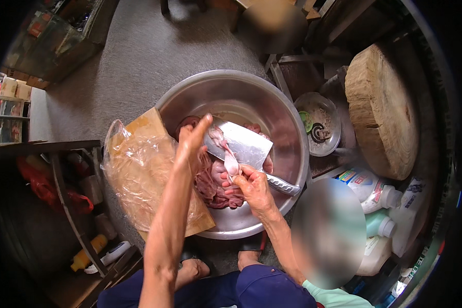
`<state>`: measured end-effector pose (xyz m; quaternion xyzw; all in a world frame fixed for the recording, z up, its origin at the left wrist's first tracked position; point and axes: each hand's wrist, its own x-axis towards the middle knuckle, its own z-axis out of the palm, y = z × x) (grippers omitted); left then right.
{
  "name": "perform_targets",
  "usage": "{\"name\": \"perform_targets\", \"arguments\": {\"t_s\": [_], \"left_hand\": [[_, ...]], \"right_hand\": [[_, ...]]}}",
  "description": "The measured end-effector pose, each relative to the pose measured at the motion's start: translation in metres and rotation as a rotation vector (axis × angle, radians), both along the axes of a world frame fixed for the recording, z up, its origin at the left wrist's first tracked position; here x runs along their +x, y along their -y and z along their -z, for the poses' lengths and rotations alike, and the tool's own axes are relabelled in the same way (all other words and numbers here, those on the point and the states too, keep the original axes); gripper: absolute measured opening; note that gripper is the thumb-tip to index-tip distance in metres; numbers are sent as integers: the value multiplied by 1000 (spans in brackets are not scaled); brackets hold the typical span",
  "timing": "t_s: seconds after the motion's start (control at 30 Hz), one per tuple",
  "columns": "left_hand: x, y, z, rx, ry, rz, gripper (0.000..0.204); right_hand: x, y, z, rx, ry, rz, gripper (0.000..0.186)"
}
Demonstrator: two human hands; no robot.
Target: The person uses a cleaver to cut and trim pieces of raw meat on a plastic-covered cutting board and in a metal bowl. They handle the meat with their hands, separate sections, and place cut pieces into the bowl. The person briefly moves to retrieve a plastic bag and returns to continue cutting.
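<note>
Left hand [192, 137] beside cleaver [251, 145], its grip unclear, basin [231, 91] rim and open room beyond both hands, right hand [252, 187] pinching meat strip [231, 163], long axis slanting away leftward.

You're in a rough food-preparation corner, home or shop unclear: a metal basin [287, 136] with raw meat [210, 185] beneath your left hand [191, 137]; a thick wooden round [381, 113] and plastic bottles [367, 191] right of your right hand [253, 192].

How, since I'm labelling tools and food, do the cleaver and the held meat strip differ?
The cleaver is silvery; the meat strip is pale pink. The cleaver's blade is broad and flat, the meat strip narrow and uneven. Both are over or in the basin.
</note>
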<state>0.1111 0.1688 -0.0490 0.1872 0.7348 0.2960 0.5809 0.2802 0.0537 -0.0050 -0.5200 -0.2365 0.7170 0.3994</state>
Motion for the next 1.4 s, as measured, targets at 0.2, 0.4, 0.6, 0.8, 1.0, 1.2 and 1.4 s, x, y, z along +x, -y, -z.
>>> {"name": "perform_targets", "arguments": {"t_s": [0.2, 0.4, 0.6, 0.8, 1.0, 1.2, 1.4], "left_hand": [[27, 83, -4, -162, 745, -21, 24], [29, 95, -5, -16, 885, -225, 29], [29, 100, -7, 22, 971, -375, 30], [29, 98, -1, 41, 1039, -527, 31], [37, 98, -15, 82, 1080, -547, 32], [30, 99, -36, 181, 1058, -433, 31], [31, 104, -44, 208, 1103, -322, 40]], "right_hand": [[17, -3, 4, 142, 331, -158, 20], [10, 7, 0, 10, 269, -66, 25], [13, 15, -4, -34, 247, -36, 24], [18, 29, -13, 13, 227, -94, 21], [36, 44, -14, -8, 134, -49, 26], [44, 49, -12, 11, 250, -50, 31], [41, 50, -14, 21, 276, -14, 31]]}}
